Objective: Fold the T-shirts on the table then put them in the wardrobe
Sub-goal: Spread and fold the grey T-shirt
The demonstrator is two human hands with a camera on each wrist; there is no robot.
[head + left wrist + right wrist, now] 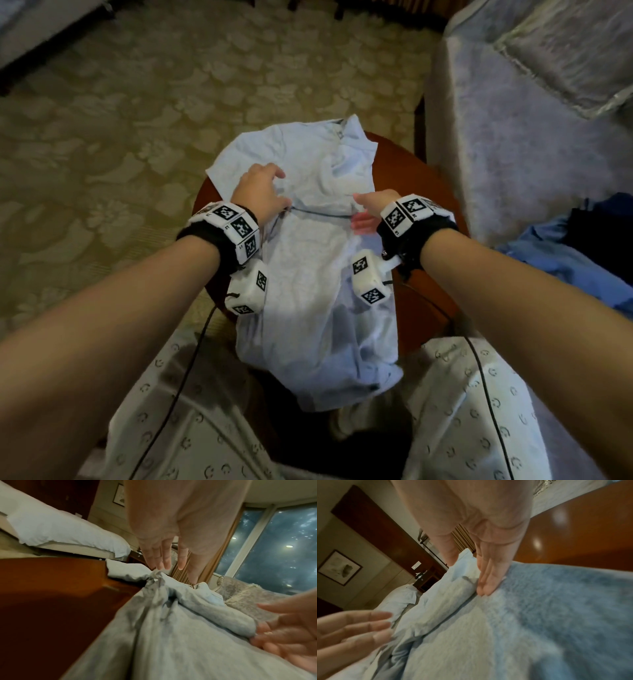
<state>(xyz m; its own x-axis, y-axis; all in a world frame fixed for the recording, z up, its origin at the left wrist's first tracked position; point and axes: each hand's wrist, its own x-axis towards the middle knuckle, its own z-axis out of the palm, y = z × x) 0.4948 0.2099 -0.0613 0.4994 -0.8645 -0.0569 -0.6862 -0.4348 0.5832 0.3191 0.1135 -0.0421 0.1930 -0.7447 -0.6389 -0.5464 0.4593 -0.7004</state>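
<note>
A light blue T-shirt (308,274) lies lengthwise on a small round red-brown table (421,185), its hem hanging over the near edge. A crease runs across its middle. My left hand (267,181) rests on the shirt's left side at that crease with fingers spread. In the left wrist view its straight fingertips (163,565) touch a bunched ridge of the shirt (188,642). My right hand (366,212) lies at the crease's right end. Its straight fingers (486,582) press flat on the cloth (488,642). Neither hand grips anything.
A grey upholstered chair (513,120) stands close on the right, with a heap of darker blue clothes (565,260) on it. Patterned carpet (137,120) lies to the left and beyond. My knees in patterned trousers (479,411) flank the table's near edge. A bed (60,531) shows behind.
</note>
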